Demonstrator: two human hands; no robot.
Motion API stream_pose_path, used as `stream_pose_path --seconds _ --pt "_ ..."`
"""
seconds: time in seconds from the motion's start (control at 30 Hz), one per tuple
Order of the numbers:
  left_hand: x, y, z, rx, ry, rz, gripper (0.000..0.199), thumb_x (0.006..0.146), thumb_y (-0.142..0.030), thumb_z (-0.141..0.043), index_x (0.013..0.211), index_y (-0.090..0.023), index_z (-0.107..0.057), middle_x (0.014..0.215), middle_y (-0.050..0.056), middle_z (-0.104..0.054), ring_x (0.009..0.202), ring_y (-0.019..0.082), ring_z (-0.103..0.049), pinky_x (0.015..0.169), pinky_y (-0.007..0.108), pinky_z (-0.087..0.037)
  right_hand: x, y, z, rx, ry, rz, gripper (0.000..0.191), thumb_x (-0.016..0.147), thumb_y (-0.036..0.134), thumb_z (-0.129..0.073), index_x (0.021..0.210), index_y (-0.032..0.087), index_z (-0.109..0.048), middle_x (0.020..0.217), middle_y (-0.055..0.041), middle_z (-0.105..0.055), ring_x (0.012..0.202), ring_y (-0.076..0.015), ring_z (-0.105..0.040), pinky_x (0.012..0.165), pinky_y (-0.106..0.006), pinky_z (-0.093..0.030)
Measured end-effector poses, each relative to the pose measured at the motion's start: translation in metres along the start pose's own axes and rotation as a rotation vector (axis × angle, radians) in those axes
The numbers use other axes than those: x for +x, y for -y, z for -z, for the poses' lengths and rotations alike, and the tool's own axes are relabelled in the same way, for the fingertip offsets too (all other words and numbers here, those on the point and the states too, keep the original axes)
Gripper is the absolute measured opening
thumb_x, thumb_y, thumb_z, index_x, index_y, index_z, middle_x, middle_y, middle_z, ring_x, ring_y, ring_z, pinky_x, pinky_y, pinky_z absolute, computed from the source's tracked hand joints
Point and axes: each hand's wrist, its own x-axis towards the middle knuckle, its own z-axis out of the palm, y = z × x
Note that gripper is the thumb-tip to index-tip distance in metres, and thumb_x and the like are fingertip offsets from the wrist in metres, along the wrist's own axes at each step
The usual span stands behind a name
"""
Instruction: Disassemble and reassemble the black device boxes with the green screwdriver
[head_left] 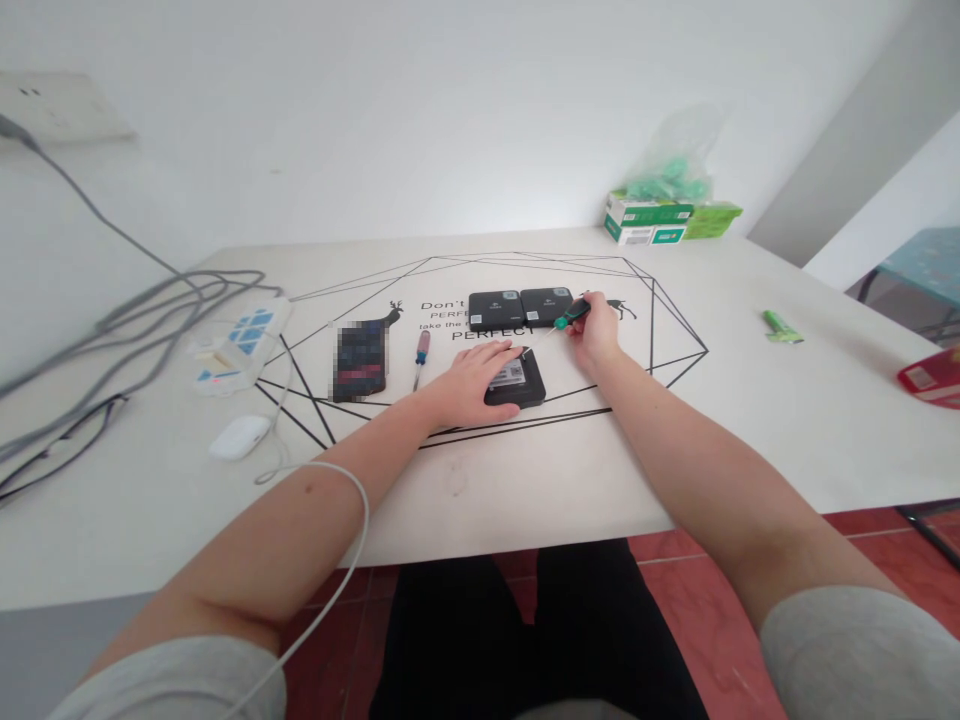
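A small flat black box (pixel 534 382) with a white label lies on the table. My left hand (pixel 476 383) spans the left part of this box, fingers over its far side and thumb along its near edge, holding it down. My right hand (pixel 596 335) is closed around the dark and green handle of a screwdriver (pixel 562 322). The thin shaft slants down left to the far edge of the box; whether the tip touches it I cannot tell. Just beyond, two similar black boxes, the left one (pixel 495 310) and the right one (pixel 547 307), lie side by side.
Left of my hands lie a second screwdriver (pixel 423 347) and a phone (pixel 361 360). Further left are a clear case (pixel 244 345), a white earbud case (pixel 240 437) and grey cables (pixel 161 330). Green-white cartons (pixel 649 215) stand at the back right, and a green packet (pixel 781 327) lies rightward.
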Motion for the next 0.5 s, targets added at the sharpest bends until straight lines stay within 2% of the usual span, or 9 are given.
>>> stream_pose_path --seconds 0.07,0.27,0.5 --pt "-0.0002 0.0003 -0.0002 0.004 0.001 0.004 0.097 0.089 -0.060 -0.069 0.169 -0.019 -0.031 0.175 0.020 -0.029 0.163 0.041 -0.025 0.132 0.060 -0.019 -0.0013 0.0007 -0.0006 0.003 0.005 0.000 0.033 0.092 0.038 -0.066 0.066 0.020 -0.057 0.053 0.0070 -0.047 0.041 -0.0043 -0.031 0.035 -0.018 -0.034" --pt "-0.0015 0.0013 -0.0013 0.018 -0.001 -0.001 0.094 0.091 -0.063 -0.066 0.168 -0.019 -0.034 0.175 0.019 -0.030 0.162 0.041 -0.025 0.132 0.059 -0.019 -0.0026 0.0010 -0.0020 -0.001 -0.012 -0.015 0.025 0.092 0.025 -0.058 0.068 0.019 -0.059 0.051 0.0068 -0.047 0.039 -0.0052 -0.033 0.035 -0.018 -0.033" --pt "-0.0030 -0.0006 0.0012 0.030 0.013 0.008 0.092 0.092 -0.065 -0.064 0.167 -0.019 -0.036 0.176 0.018 -0.027 0.163 0.041 -0.024 0.133 0.058 -0.019 -0.0024 0.0013 -0.0033 0.003 -0.014 -0.023 0.024 0.092 0.025 -0.058 0.069 0.020 -0.058 0.051 0.0068 -0.049 0.038 -0.0051 -0.035 0.034 -0.017 -0.033"
